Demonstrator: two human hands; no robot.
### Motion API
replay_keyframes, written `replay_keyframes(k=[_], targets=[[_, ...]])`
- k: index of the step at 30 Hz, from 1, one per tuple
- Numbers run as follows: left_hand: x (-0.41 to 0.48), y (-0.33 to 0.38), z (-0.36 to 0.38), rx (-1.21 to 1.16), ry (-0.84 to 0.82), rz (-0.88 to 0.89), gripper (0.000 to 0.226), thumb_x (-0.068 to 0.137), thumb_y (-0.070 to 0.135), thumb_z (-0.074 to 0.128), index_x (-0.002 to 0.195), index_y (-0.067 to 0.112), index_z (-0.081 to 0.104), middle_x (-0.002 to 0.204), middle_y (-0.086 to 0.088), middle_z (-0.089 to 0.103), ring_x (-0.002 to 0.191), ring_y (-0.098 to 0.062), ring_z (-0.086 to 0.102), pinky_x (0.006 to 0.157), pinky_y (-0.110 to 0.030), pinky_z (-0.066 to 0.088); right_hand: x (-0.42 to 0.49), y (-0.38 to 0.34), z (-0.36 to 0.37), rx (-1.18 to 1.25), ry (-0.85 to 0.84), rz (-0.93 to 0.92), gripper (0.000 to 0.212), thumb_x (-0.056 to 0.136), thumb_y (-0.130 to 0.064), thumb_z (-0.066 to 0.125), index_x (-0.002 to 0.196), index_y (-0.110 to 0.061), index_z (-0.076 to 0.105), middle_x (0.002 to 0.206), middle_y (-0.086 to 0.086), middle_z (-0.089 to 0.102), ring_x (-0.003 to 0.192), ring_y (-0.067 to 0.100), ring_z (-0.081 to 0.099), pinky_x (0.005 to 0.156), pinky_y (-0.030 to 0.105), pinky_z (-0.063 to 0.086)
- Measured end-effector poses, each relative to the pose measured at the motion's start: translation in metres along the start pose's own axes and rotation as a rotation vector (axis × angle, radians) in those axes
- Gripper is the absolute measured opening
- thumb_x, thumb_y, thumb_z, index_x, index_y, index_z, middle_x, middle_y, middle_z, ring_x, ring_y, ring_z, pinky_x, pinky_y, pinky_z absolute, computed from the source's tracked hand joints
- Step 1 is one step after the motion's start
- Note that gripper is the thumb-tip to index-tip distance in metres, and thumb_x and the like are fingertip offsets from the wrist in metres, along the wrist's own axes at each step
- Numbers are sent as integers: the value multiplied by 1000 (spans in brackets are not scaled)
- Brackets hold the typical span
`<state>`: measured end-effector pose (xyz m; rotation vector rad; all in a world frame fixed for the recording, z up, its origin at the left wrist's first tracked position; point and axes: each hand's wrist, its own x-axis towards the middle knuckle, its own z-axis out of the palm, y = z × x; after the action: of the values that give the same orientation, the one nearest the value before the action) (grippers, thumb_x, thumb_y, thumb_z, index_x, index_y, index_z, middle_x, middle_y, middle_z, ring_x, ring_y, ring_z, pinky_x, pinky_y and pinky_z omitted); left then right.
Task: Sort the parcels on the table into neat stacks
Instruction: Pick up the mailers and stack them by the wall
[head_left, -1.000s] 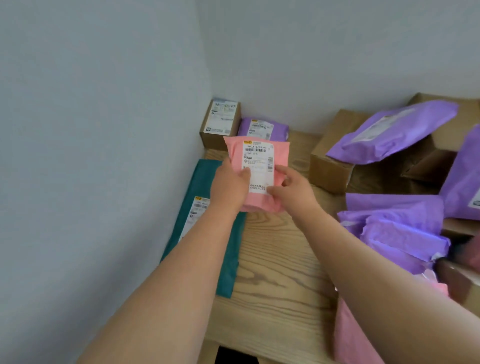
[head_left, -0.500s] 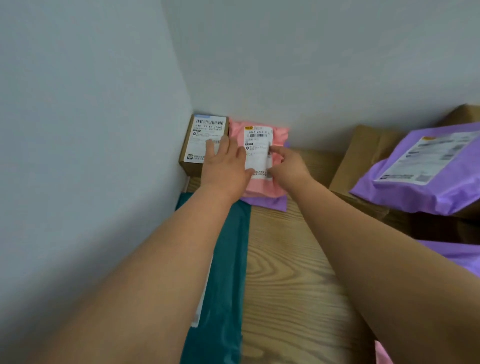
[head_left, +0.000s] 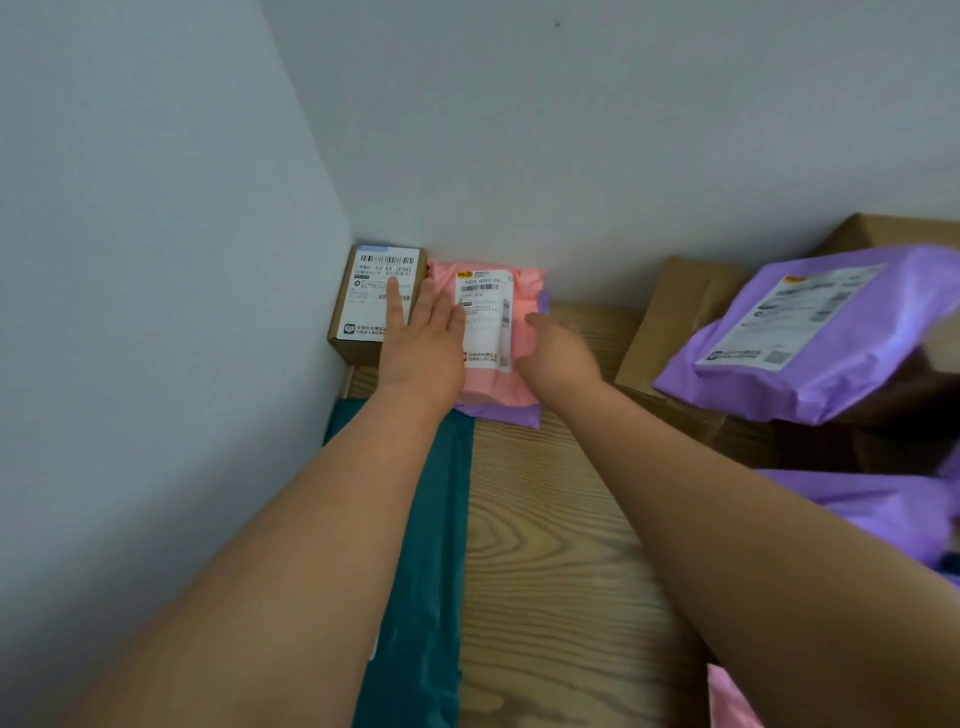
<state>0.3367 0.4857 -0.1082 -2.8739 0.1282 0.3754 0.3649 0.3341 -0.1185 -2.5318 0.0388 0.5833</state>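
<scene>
Corner walls (head_left: 363, 156) brace the stack: your left hand (head_left: 423, 345) and right hand (head_left: 558, 353), open-fingered and gripping nothing, square the pink parcel (head_left: 485, 322) on the purple parcel (head_left: 498, 413).

The pink parcel (head_left: 491, 382) (label up) lies flat on 1 purple parcel (head_left: 498, 413) beside a brown box (head_left: 363, 312) in the corner.

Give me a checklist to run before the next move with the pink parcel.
1. Pink parcel lies on purple parcel: ok.
2. Label up: ok.
3. Stack edges flush: not ok, purple shows past the near edge.
4. Pink parcel beside box, not on it: ok.
5. Left hand not gripping: ok, fingers straight, laid flat.
6. Right hand not gripping: cannot tell, blurred.
</scene>
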Motion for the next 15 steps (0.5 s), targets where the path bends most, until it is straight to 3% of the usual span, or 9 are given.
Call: replay_keyframes(k=[3, 10, 15], targets=[[-17, 4, -16, -142, 70, -64, 67, 97, 20, 45, 157, 12, 17, 167, -9, 2, 153, -27, -8, 116, -60, -16, -23, 1, -18, 60, 44, -46, 57, 92, -6, 52, 147, -14, 42, 143, 20, 43, 128, 35, 47, 99, 33, 41], [-45, 31, -77, -377, 233, -135, 69, 91, 3, 43, 156, 15, 23, 165, -7, 14, 153, -24, 3, 121, -51, -5, -95, -1, -90, 215, 216, -198, 54, 93, -3, 46, 145, -18, 48, 141, 13, 48, 121, 29, 54, 97, 29, 39], [-55, 72, -126, -565, 361, -107, 60, 97, 4, 40, 155, 15, 28, 164, -8, 21, 151, -24, 16, 122, -46, 11, -141, 22, -145, 299, 434, -257, 51, 90, 0, 48, 138, -17, 55, 134, 11, 52, 113, 26, 57, 91, 29, 41]])
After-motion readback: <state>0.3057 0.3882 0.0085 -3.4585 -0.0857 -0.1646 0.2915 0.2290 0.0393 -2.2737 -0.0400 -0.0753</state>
